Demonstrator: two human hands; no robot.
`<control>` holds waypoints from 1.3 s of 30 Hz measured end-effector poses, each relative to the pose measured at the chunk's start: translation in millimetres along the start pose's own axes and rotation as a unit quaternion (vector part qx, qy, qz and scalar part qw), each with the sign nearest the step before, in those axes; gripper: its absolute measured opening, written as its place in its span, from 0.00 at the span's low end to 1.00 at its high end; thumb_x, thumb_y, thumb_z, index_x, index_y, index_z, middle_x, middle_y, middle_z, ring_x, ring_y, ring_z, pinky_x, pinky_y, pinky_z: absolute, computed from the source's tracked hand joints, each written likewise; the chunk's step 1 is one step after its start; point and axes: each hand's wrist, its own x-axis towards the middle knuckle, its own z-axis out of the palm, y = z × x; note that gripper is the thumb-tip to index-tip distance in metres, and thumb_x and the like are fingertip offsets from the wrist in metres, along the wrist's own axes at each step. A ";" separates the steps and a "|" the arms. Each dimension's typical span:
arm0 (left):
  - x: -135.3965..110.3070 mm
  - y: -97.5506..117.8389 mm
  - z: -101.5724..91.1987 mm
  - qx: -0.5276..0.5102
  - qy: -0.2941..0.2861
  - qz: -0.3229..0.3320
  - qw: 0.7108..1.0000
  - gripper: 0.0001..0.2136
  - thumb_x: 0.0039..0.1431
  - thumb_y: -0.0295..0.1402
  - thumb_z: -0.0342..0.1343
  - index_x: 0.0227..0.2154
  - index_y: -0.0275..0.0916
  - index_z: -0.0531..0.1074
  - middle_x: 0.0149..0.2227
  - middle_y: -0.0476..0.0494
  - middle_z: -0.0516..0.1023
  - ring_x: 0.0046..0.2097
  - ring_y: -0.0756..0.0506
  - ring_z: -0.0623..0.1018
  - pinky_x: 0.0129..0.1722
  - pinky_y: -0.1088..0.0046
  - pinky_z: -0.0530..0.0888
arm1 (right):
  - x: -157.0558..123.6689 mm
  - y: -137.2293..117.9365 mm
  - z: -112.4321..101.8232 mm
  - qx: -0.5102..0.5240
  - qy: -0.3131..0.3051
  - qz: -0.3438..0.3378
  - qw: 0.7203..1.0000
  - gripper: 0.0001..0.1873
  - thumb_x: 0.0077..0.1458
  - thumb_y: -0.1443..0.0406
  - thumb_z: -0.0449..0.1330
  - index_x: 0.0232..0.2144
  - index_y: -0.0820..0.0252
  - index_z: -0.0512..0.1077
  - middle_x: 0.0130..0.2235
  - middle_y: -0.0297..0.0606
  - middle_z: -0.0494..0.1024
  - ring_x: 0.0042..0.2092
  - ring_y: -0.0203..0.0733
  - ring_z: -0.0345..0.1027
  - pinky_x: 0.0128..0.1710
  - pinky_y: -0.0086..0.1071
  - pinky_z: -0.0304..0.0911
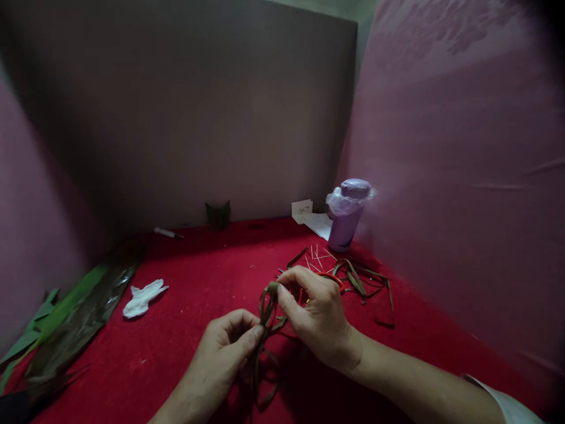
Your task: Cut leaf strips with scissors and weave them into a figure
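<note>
A bundle of narrow green-brown leaf strips (pixel 267 303) hangs between my two hands above the red cloth, its loose ends dangling in loops below. My left hand (pixel 227 338) pinches the lower part between thumb and forefinger. With thumb and fingertips my right hand (pixel 311 312) grips the folded top of the bundle. Partly hidden behind my right hand are scissors with red handles (pixel 334 279). More leaf strips (pixel 359 280) lie tangled to the right of that hand, beside several toothpicks (pixel 316 254).
A purple lidded container (pixel 346 221) with clear plastic around its top stands back right, near white papers (pixel 318 224). A crumpled white tissue (pixel 143 298) and large green leaves (pixel 83 303) lie left. Toward the back wall are a syringe (pixel 166 233) and a folded dark leaf piece (pixel 218 214).
</note>
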 end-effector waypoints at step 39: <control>4.7 -0.5 -11.1 0.036 -0.027 0.001 0.999 0.10 0.51 0.40 0.56 0.24 0.38 0.67 0.15 0.56 0.65 0.15 0.55 0.62 0.17 0.79 0.61 | 10.6 4.0 -1.7 0.211 -0.125 0.138 0.960 0.08 0.54 0.69 0.54 0.28 0.61 0.74 0.28 0.34 0.76 0.29 0.35 0.69 0.30 0.28 0.66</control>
